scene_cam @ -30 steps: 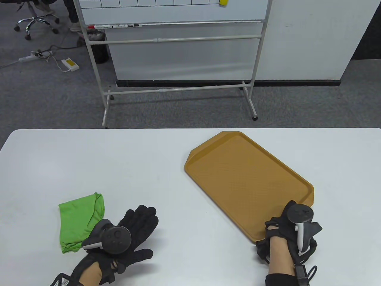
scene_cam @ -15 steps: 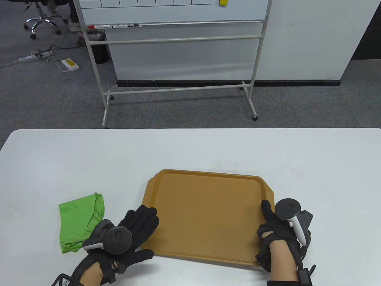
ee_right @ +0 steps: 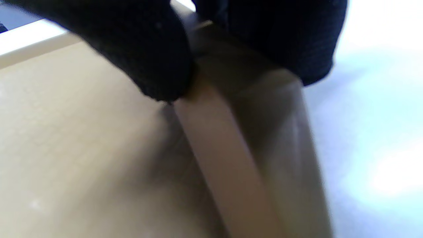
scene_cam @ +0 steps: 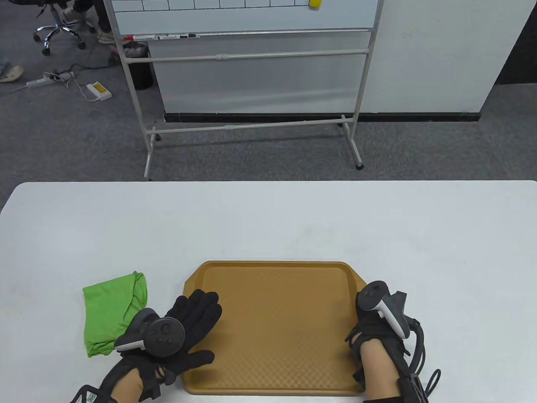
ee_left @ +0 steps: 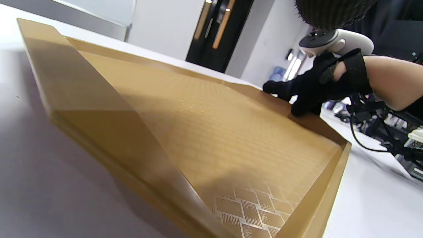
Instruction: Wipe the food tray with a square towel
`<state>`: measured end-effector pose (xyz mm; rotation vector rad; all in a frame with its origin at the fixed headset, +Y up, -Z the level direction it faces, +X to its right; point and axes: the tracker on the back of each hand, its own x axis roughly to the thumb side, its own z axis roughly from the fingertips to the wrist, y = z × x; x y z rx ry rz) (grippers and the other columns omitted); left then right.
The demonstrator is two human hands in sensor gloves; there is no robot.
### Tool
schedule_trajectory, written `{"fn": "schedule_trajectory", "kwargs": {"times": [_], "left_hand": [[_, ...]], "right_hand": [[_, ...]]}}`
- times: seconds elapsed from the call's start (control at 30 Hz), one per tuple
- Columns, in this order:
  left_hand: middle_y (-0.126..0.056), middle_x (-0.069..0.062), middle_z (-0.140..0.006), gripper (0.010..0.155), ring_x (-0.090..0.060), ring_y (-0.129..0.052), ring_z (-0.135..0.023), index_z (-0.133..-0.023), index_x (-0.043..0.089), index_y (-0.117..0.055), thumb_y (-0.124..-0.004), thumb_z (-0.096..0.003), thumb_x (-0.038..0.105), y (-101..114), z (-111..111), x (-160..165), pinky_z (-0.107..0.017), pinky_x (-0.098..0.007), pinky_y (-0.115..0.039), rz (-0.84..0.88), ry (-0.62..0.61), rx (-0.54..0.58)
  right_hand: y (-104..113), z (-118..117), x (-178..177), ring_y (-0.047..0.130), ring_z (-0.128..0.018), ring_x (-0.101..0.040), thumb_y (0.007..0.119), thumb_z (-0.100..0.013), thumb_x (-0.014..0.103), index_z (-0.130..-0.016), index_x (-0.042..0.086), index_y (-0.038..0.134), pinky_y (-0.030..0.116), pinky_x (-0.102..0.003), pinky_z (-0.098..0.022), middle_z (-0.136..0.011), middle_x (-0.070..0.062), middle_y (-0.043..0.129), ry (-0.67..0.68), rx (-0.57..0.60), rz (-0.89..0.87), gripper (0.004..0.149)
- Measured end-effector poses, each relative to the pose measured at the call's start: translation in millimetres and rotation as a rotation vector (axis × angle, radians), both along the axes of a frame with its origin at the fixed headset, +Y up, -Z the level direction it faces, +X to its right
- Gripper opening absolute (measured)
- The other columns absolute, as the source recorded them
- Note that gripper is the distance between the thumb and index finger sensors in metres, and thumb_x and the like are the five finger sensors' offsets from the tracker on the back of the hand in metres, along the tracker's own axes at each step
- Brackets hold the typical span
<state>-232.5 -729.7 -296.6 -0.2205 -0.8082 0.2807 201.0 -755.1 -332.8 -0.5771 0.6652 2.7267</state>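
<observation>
A mustard-brown food tray (scene_cam: 277, 327) lies flat at the table's front centre; it also shows in the left wrist view (ee_left: 211, 132). My right hand (scene_cam: 371, 331) grips the tray's right rim (ee_right: 231, 148), thumb inside and fingers outside. My left hand (scene_cam: 191, 323) lies open and flat, its fingers over the tray's left edge. A crumpled green towel (scene_cam: 113, 310) lies on the table just left of my left hand, untouched.
The white table (scene_cam: 268, 218) stretches behind and to both sides of the tray. Beyond its far edge stand a whiteboard on a wheeled frame (scene_cam: 251, 63), an office chair (scene_cam: 58, 25) and cables on the carpet.
My right hand has pulled the tray from the right side, turned it square and slid it left and nearer. Its left edge has slid under my still left hand's fingers. The towel has not moved.
</observation>
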Motion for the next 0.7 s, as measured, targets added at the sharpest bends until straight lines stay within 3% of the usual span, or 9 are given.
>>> {"fn": "schedule_trajectory", "kwargs": {"times": [0.17,0.3,0.4,0.53,0.7], "left_hand": [[0.006,0.003,-0.114,0.088,-0.038,-0.002,-0.106,-0.102,0.035,0.0,-0.061,-0.0466,0.067,2.7,-3.0,-6.8,-0.073,-0.057,-0.009,-0.023,0.047,0.008],[0.0,0.003,-0.116,0.084,-0.038,-0.005,-0.107,-0.105,0.036,-0.007,-0.062,-0.0487,0.064,10.6,-14.9,-38.9,-0.073,-0.057,-0.01,-0.018,0.305,0.047],[-0.004,-0.002,-0.117,0.082,-0.04,-0.008,-0.107,-0.107,0.034,-0.01,-0.064,-0.0509,0.06,8.6,-24.6,-77.3,-0.072,-0.059,-0.013,-0.035,0.565,0.027],[-0.003,-0.004,-0.117,0.083,-0.042,-0.004,-0.105,-0.107,0.032,-0.01,-0.066,-0.0522,0.058,-11.2,-34.0,-117.4,-0.071,-0.06,-0.012,-0.076,0.789,-0.127],[0.01,-0.01,-0.11,0.09,-0.048,0.008,-0.096,-0.105,0.031,-0.002,-0.068,-0.052,0.06,-41.8,-41.5,-139.4,-0.067,-0.062,-0.006,-0.153,0.96,-0.348]], "right_hand": [[0.2,-0.2,-1.8,0.085,-0.073,-0.036,0.091,-0.043,0.029,-0.104,0.039,0.027,0.079,-0.044,-0.047,-0.112,-0.01,0.052,0.012,-0.01,0.022,0.089],[0.1,-0.1,-0.5,0.086,-0.072,-0.036,0.09,-0.044,0.03,-0.103,0.039,0.027,0.079,-0.044,-0.047,-0.112,-0.01,0.052,0.015,-0.009,0.011,0.087],[-0.1,-0.1,-0.2,0.085,-0.072,-0.036,0.089,-0.044,0.03,-0.104,0.039,0.027,0.079,-0.044,-0.047,-0.112,-0.01,0.052,0.014,-0.011,0.002,0.087],[0.0,0.2,-0.6,0.085,-0.073,-0.036,0.088,-0.045,0.03,-0.104,0.039,0.027,0.079,-0.044,-0.047,-0.112,-0.009,0.051,0.011,-0.014,0.0,0.085],[-0.3,0.5,0.3,0.085,-0.073,-0.036,0.087,-0.045,0.031,-0.104,0.039,0.027,0.078,-0.044,-0.047,-0.112,-0.011,0.051,0.007,-0.013,-0.01,0.084]]}}
